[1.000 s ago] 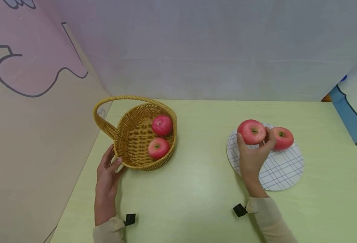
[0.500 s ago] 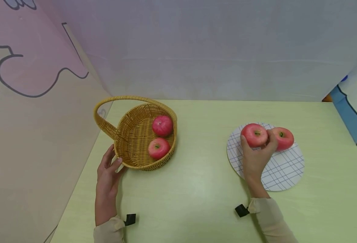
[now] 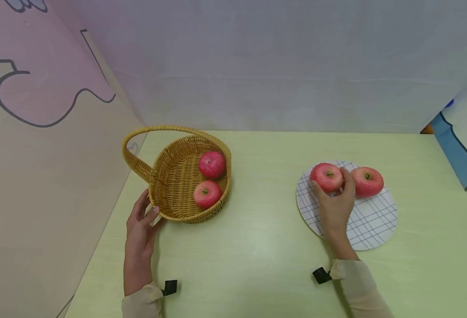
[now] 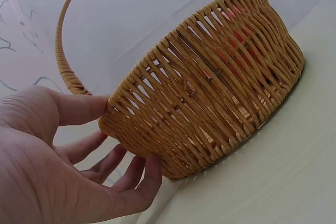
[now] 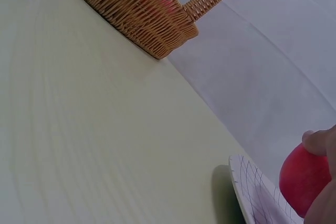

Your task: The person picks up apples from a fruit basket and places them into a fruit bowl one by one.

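A red apple (image 3: 326,176) is held by my right hand (image 3: 337,210), its thumb and fingers on either side. It sits over the upper left of a round white plate (image 3: 370,229) with a blue grid pattern. Just right of that hand, a second red apple (image 3: 368,182) lies on the plate. My left hand (image 3: 140,234) holds the near left side of a wicker basket (image 3: 166,170); in the left wrist view the thumb (image 4: 84,109) meets the rim and the other fingers lie along the outer wall. Inside the basket are an apple (image 3: 207,194) and a darker pink round fruit (image 3: 212,164).
The basket's tall handle (image 3: 166,128) arches over its far left side. A pale yellow-green table (image 3: 257,238) spans the space between basket and plate. Grey-white sheeting (image 3: 281,88) closes off the back, and a printed panel (image 3: 50,176) stands along the left edge.
The apple in my right hand has come down closer to the plate, then shifted slightly left, away from the other apple. The left hand and basket have stayed in place.
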`<act>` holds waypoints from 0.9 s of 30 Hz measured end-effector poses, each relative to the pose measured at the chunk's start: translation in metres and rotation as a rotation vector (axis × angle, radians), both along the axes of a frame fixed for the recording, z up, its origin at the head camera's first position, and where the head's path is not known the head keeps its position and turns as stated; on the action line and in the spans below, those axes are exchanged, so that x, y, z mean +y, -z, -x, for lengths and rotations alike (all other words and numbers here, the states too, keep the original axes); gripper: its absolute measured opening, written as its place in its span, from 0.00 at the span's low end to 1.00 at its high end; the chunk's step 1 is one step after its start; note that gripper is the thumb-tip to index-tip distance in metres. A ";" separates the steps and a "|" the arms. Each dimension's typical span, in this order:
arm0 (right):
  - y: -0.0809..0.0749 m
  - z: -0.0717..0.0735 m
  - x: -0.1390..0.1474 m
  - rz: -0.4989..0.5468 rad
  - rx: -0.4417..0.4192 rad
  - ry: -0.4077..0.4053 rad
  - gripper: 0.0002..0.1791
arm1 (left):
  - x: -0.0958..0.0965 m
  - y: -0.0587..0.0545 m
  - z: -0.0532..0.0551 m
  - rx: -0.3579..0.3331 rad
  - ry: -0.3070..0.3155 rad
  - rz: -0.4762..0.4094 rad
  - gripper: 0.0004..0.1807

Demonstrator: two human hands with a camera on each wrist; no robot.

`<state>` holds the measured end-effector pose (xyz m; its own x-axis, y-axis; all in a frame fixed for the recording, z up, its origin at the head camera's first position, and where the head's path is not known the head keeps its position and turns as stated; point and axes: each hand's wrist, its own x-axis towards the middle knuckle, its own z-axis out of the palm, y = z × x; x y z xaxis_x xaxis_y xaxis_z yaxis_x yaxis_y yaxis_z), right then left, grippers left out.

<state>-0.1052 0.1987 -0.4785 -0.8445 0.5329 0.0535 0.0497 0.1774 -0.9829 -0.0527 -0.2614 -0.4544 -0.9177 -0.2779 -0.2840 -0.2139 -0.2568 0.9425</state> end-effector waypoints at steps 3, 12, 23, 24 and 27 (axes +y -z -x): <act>0.000 0.000 0.005 -0.022 -0.046 -0.041 0.47 | 0.000 0.000 0.000 0.000 -0.001 -0.006 0.35; -0.002 0.000 0.022 -0.073 -0.128 -0.164 0.48 | 0.000 -0.001 0.000 -0.005 -0.006 -0.010 0.35; -0.005 0.003 0.038 -0.162 -0.168 -0.312 0.49 | 0.001 0.000 -0.001 0.006 -0.008 -0.004 0.35; -0.005 0.003 0.039 -0.162 -0.169 -0.317 0.49 | 0.001 0.000 -0.001 0.007 -0.007 -0.004 0.35; -0.004 0.003 0.041 -0.162 -0.182 -0.327 0.49 | 0.000 0.000 -0.001 0.007 -0.004 -0.003 0.35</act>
<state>-0.1078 0.2395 -0.4740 -0.9714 0.2320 -0.0512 0.1356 0.3646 -0.9213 -0.0520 -0.2609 -0.4543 -0.9185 -0.2811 -0.2780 -0.2058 -0.2602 0.9434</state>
